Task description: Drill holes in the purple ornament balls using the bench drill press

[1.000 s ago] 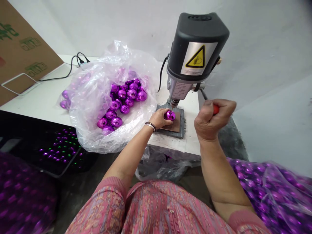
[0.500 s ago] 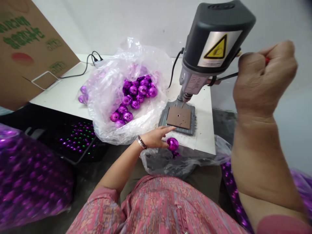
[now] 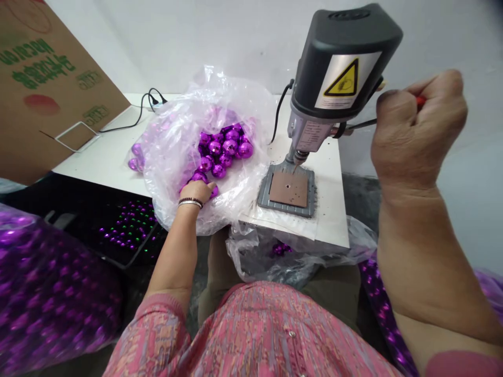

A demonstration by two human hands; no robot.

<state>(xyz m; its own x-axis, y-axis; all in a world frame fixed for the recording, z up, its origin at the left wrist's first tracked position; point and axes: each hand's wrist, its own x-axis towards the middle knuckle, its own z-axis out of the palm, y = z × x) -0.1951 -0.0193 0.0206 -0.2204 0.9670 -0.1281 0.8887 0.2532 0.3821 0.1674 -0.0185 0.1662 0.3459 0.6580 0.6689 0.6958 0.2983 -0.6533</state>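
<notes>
We see shiny purple balls (image 3: 230, 148), round with small flat faces, in the wrinkled clear plastic bag (image 3: 167, 159) on the white table (image 3: 332, 222). Our left hand (image 3: 198, 192) reaches among them; its fingers are partly hidden, so we cannot tell how open they are or whether they grip. Our right hand (image 3: 418, 131) is curled closely round the red knob (image 3: 421, 101) of the drill (image 3: 314, 120), whose ridged metal base (image 3: 266, 196) carries a flat brown plate (image 3: 296, 192).
</notes>
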